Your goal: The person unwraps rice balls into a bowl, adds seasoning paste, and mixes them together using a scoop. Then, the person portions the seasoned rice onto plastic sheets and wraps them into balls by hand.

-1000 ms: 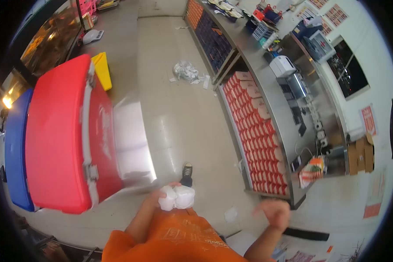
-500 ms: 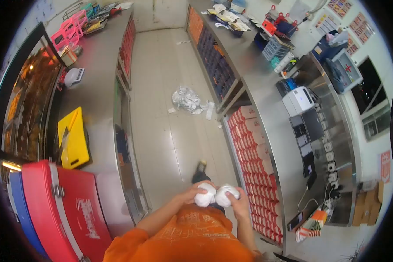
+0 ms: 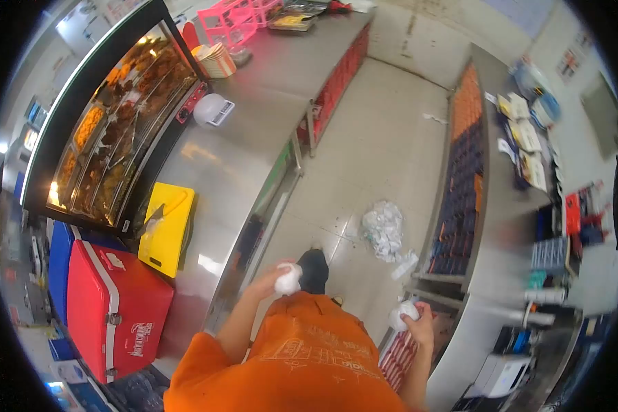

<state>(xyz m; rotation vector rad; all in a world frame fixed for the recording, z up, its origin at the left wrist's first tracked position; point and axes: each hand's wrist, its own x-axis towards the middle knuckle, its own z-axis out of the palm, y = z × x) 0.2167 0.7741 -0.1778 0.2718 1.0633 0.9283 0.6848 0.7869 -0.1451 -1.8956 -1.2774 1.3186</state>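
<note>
My left hand (image 3: 261,283) is closed around a white round bundle (image 3: 289,279), held in front of the left counter at waist height. A second white round bundle (image 3: 398,316) sits in my right hand (image 3: 422,325), its fingers pressed on the near right side. The hands are well apart, on either side of my orange shirt (image 3: 316,340). Both bundles look smooth and wrapped; what they are made of or contain I cannot make out.
A steel counter (image 3: 261,113) on the left carries a lit food display case (image 3: 120,130), a yellow cutting board with a knife (image 3: 166,230) and a red cooler box (image 3: 120,309). Crumpled white wrapping (image 3: 383,230) lies on the floor. Another counter (image 3: 505,240) runs along the right.
My hands have moved apart, each keeping a white bundle; before, the two bundles were side by side. My view has turned to the left, and a foot shows ahead of me.
</note>
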